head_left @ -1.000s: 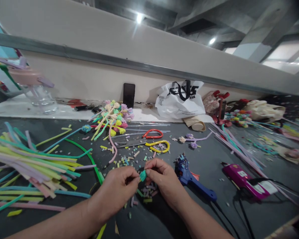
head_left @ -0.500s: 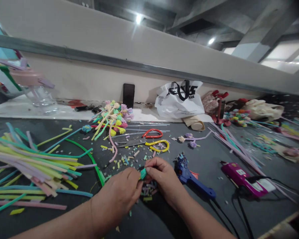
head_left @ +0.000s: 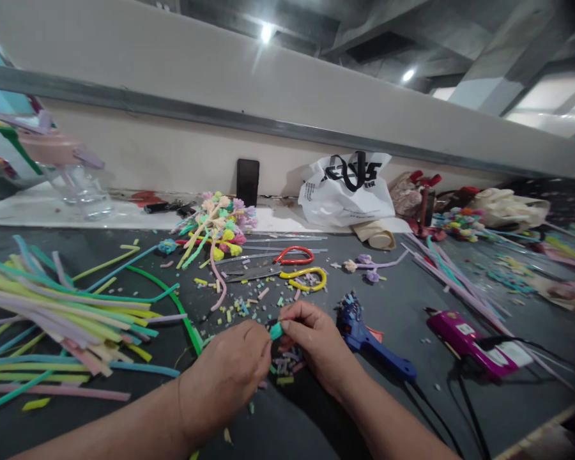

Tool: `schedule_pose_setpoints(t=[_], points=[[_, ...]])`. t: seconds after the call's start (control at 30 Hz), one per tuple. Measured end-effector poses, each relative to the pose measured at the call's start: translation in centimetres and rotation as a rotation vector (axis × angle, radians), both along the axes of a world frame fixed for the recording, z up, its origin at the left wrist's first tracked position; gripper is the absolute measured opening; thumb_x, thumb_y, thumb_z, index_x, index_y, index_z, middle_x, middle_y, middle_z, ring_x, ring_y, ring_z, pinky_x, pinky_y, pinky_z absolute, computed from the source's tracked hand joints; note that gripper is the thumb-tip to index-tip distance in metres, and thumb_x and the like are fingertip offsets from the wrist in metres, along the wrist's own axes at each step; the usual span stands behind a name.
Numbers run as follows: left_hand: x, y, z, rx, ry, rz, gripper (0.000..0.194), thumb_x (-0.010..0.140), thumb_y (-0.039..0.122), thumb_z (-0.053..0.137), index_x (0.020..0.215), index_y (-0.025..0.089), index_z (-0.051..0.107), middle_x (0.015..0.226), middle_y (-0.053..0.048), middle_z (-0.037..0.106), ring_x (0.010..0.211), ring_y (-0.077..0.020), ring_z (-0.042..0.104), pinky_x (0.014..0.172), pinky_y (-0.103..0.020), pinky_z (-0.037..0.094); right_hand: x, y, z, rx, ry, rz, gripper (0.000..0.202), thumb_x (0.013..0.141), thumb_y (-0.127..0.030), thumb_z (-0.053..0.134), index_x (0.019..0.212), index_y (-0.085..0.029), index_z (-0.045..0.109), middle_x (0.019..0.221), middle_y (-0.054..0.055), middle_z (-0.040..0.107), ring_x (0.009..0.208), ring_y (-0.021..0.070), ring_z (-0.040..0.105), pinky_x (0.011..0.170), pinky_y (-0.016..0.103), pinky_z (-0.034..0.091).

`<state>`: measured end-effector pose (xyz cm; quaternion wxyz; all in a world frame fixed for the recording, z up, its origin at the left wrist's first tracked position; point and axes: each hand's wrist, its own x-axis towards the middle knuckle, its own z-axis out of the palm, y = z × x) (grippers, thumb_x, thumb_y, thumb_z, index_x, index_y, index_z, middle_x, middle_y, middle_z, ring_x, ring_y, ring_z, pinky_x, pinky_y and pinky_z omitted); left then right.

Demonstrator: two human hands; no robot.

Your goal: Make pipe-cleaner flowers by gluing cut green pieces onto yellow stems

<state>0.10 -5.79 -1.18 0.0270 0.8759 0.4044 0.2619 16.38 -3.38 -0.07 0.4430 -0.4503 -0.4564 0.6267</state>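
I had the right hand (head_left: 319, 342) gripping a teal fuzzy piece (head_left: 276, 331) in its fingers, above the counter (head_left: 407, 310); the left hand (head_left: 227, 367) had fingers curled onto the other end, tips hidden from me. Cut bits (head_left: 286, 365) lay strewn beneath and beyond. Fuzzy stems (head_left: 67, 313) heaped at left, near the left forearm. Blue glue gun (head_left: 376, 348) sat near the right hand, cable (head_left: 434, 412) trailing; magenta device (head_left: 474, 342) farther right. Past the hands: scissors (head_left: 268, 273), flower bunch (head_left: 220, 223). At the back: pink-lidded clear bottle (head_left: 76, 185), contents unclear; upright phone (head_left: 247, 182); white bag (head_left: 342, 198), contents hidden.
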Motion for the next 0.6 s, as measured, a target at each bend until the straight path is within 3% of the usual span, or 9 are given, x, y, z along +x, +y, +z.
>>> schedule_pose_setpoints(t=[0.13, 0.27, 0.4, 0.6], points=[[0.3, 0.0, 0.9, -0.207, -0.17, 0.072, 0.02, 0.08, 0.014, 0.04, 0.067, 0.017, 0.054, 0.064, -0.001, 0.054, 0.06, -0.0113, 0.05, 0.057, -0.023, 0.039, 0.1, 0.0, 0.1, 0.035, -0.005, 0.014, 0.01, 0.065, -0.019, 0.065, 0.066, -0.017, 0.055, 0.063, -0.004, 0.057, 0.051, 0.008, 0.054, 0.05, 0.021, 0.047], [0.8, 0.1, 1.9, -0.551, -0.376, 0.224, 0.018, 0.076, 0.019, 0.044, 0.065, 0.016, 0.058, 0.06, 0.001, 0.055, 0.058, -0.0109, 0.05, 0.054, -0.021, 0.037, 0.1, -0.1, 0.6, 0.09, -0.014, 0.001, 0.012, 0.065, -0.019, 0.066, 0.065, -0.017, 0.054, 0.063, -0.004, 0.055, 0.051, 0.0075, 0.053, 0.049, 0.02, 0.047], [1.3, 0.4, 2.6, -0.872, -0.581, 0.283, 0.016, 0.072, 0.026, 0.048, 0.067, 0.016, 0.059, 0.056, 0.002, 0.054, 0.053, -0.0102, 0.049, 0.048, -0.02, 0.036, 0.0, -0.2, 1.1, 0.114, -0.026, -0.028, 0.016, 0.062, -0.02, 0.068, 0.062, -0.017, 0.053, 0.066, -0.005, 0.054, 0.049, 0.0064, 0.052, 0.048, 0.02, 0.047], [1.1, 0.6, 3.3, -1.112, -0.69, 0.33, 0.018, 0.07, 0.034, 0.051, 0.066, 0.016, 0.054, 0.041, 0.007, 0.046, 0.032, -0.0056, 0.036, 0.036, -0.017, 0.027, -0.1, -0.2, 1.3, 0.122, -0.065, -0.029, 0.017, 0.062, -0.021, 0.068, 0.061, -0.016, 0.051, 0.069, -0.005, 0.052, 0.049, 0.0055, 0.052, 0.049, 0.019, 0.046]])
